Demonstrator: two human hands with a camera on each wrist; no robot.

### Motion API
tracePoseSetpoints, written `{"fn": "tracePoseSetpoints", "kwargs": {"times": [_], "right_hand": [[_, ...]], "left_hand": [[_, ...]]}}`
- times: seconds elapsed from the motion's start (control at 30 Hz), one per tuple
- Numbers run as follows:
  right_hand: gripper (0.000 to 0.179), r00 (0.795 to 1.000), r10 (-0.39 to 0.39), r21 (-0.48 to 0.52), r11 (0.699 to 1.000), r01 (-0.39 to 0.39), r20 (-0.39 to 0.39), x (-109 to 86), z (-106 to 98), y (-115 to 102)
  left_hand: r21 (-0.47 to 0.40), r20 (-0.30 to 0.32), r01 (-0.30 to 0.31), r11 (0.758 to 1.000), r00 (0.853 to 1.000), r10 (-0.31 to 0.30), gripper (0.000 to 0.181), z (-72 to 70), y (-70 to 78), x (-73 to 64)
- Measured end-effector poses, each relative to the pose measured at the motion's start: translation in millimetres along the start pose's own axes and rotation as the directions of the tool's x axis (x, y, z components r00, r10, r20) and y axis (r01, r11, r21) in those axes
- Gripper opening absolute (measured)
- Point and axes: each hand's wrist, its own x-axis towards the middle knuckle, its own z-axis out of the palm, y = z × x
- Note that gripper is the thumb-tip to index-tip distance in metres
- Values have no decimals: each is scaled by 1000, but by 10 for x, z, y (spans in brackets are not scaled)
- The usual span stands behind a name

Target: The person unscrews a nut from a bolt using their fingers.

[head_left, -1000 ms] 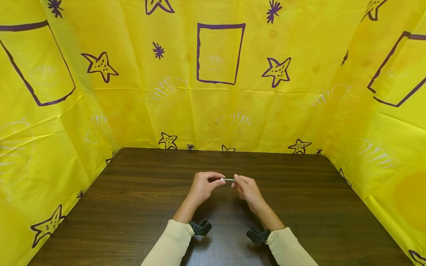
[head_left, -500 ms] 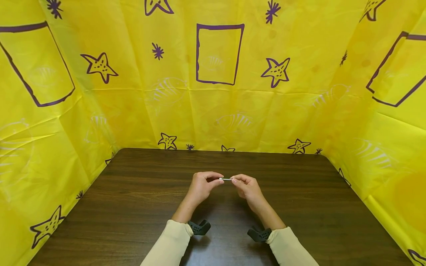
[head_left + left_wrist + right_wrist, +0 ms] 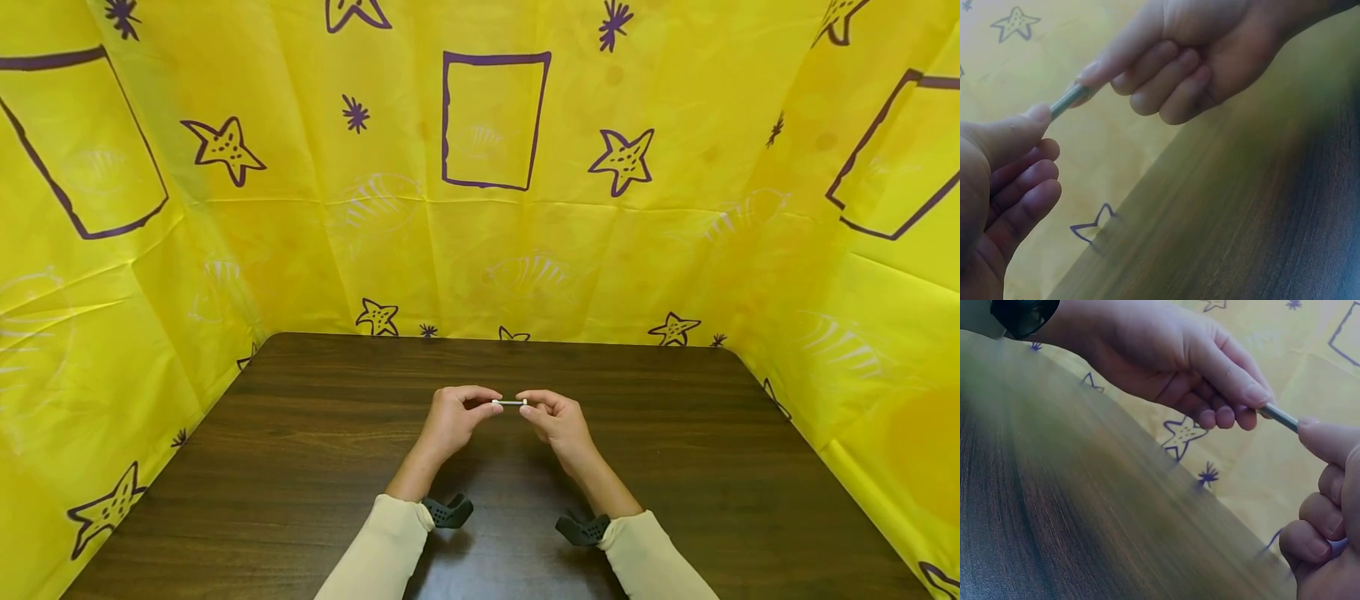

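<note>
A short, thin metal bolt (image 3: 511, 403) is held level above the table, between my two hands. The thumb and forefinger of my left hand (image 3: 452, 419) pinch one end. At the other end, the thumb and forefinger of my right hand (image 3: 561, 425) pinch the bolt where a small pale piece shows in the head view. Fine ridges mark the bare shaft (image 3: 1069, 102) in the left wrist view. Fingertips cover both ends of the shaft (image 3: 1282, 417) in the right wrist view. The other fingers of both hands are curled in, off the bolt.
A dark wood-grain table (image 3: 315, 433) lies beneath the hands. Yellow cloth (image 3: 480, 250) with purple starfish drawings hangs behind it and along both sides. Each wrist carries a black strap mount (image 3: 450, 512).
The right thumb and fingers have shifted around the bolt's right end, uncovering the small pale piece there. The left hand keeps its pinch and has barely moved.
</note>
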Motion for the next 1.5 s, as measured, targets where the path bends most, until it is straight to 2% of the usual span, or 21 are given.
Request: {"fn": "tracePoseSetpoints", "kwargs": {"times": [0.13,0.27,0.5,0.63,0.8,0.93,1.27,1.5], "right_hand": [[24,998,-55,-19,998,55,12,5,-11,27],[23,998,-55,-25,998,55,12,7,-14,29],[35,999,43,-20,999,-43,32,5,-9,-53],[35,990,139,-46,989,-139,-2,-2,-1,-72],[51,975,217,-106,970,-220,-39,-35,60,-196],[51,972,229,-134,963,-233,-42,-74,119,-328],[50,971,228,-135,962,-236,-76,-92,154,-365],[42,971,236,-94,967,-238,-32,-69,112,-332]], "left_hand": [[15,11,13,1000,1000,-13,13,-3,8,-3],[4,12,5,1000,1000,-5,11,-7,13,-4],[-15,2,10,1000,1000,-9,9,-2,11,-3],[-9,2,-7,1000,1000,7,9,1,16,-9],[-19,7,-24,1000,1000,25,9,21,12,-10],[-20,9,-33,999,999,33,10,30,14,-10],[-20,26,-44,999,999,45,10,28,30,-12],[-24,20,-45,999,999,45,10,20,26,-13]]}}
